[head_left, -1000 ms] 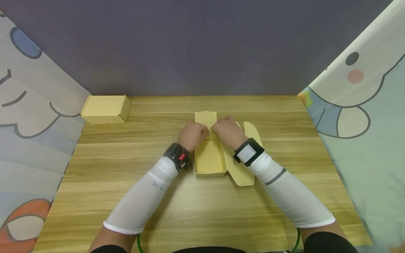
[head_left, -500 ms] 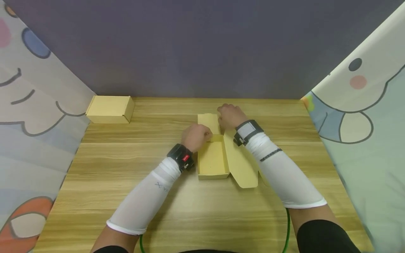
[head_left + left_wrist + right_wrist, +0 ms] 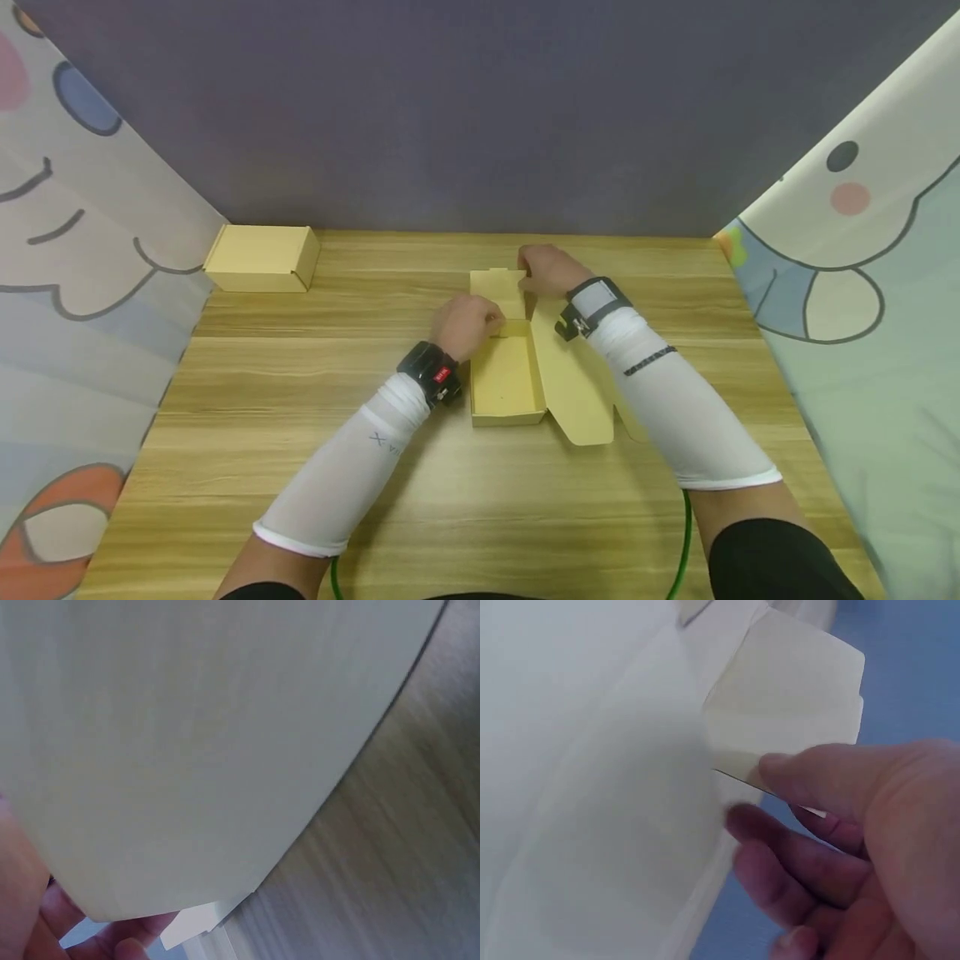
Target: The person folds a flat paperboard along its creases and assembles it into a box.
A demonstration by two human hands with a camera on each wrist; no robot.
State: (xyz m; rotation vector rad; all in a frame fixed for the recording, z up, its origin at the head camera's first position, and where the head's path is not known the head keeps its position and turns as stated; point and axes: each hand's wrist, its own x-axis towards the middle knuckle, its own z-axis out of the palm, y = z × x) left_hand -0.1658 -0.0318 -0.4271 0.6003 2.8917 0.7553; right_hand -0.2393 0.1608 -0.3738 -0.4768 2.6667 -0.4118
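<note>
A shallow tan cardboard box [image 3: 506,383] lies unfolded in the middle of the table, its lid [image 3: 573,379] spread out to the right. My left hand [image 3: 467,325] grips the box at its far left corner, fingers curled at the wall. In the left wrist view, a pale cardboard panel [image 3: 202,750] hides part of those fingers [image 3: 142,930]. At the far end, my right hand [image 3: 553,271] pinches the right edge of the end flap [image 3: 497,289]. The right wrist view has the thumb on top of this flap [image 3: 795,697] and a finger beneath.
A closed tan cardboard box [image 3: 258,260] stands at the table's far left corner. Behind the wooden table [image 3: 360,500] rises a dark grey panel [image 3: 480,117]. Cartoon-printed sheets flank both sides.
My right hand has left the inside far end of the box and moved right and away, onto the end flap's edge. The left hand holds nearly the same spot.
</note>
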